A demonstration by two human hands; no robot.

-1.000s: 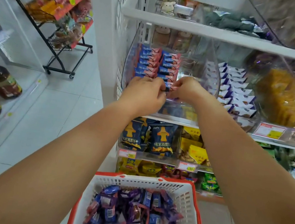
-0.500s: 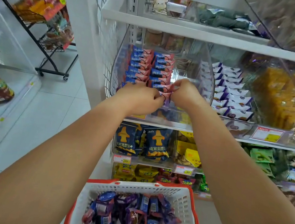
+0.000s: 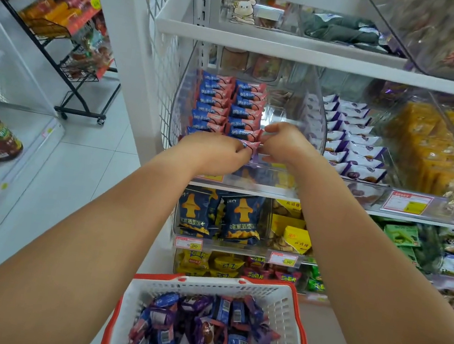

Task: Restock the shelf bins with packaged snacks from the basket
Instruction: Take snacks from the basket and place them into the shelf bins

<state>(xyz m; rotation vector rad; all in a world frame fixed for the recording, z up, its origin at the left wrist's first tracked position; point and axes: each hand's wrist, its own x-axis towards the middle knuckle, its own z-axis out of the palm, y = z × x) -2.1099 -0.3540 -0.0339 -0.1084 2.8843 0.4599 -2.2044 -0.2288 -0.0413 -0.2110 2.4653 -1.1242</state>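
While both arms reach up to the clear shelf bin [image 3: 319, 117], the left hand [image 3: 216, 153] and right hand [image 3: 285, 143] meet at its front lip, each pinching one end of a single pink-and-blue snack packet [image 3: 250, 145]. That packet sits right between the two grips, the left hand's fingers curled on its end at 9 o'clock, the right hand's on the end at 3 o'clock, and it lies level with the front of the right-hand row of matching packets [image 3: 246, 110] stacked toward 12 o'clock. Down at 6 o'clock, the white basket [image 3: 284, 314] with its red rim holds a heap of blue and purple wrapped snacks [image 3: 207, 341], well apart from both hands.
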